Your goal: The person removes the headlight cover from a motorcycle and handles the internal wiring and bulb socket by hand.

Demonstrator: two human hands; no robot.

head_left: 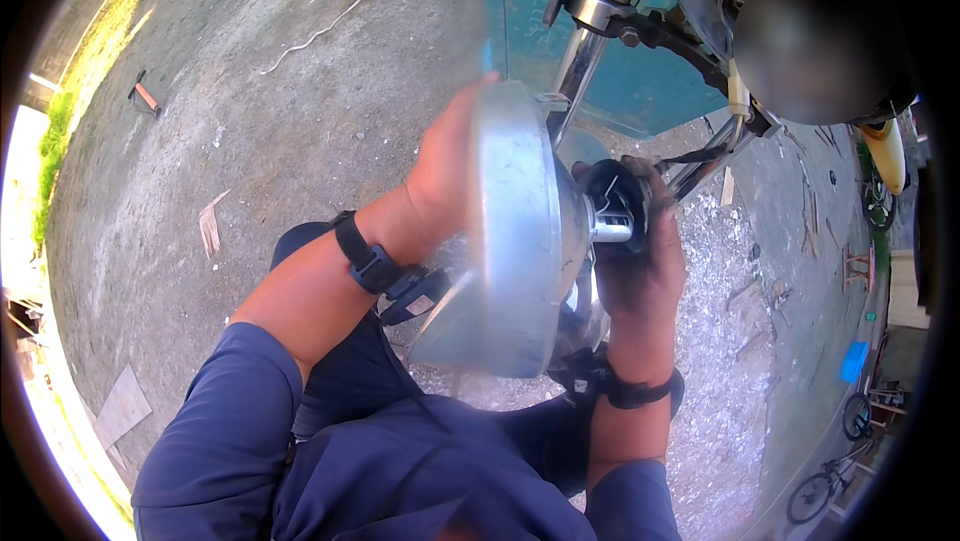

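Observation:
A round headlight (515,231) with a silvery rim stands on edge before me, its back facing right. My left hand (447,156) is closed on the headlight's left side, with most of its fingers hidden behind the rim. At the back of the lamp, my right hand (650,251) grips a black rubber boot (612,181). Close beside the boot a short metal bulb base (612,227) sticks out of the lamp. Whether the boot touches the lamp I cannot tell. Just above is a chrome fork tube (590,46) with a black bracket (640,26) clamped on it.
Cables (738,91) hang from the vehicle's front at the upper right. A turquoise panel (630,81) lies behind the fork. An orange-handled tool (147,96) and a white cord (345,11) lie on the rough ground. Bicycles (812,493) stand far right.

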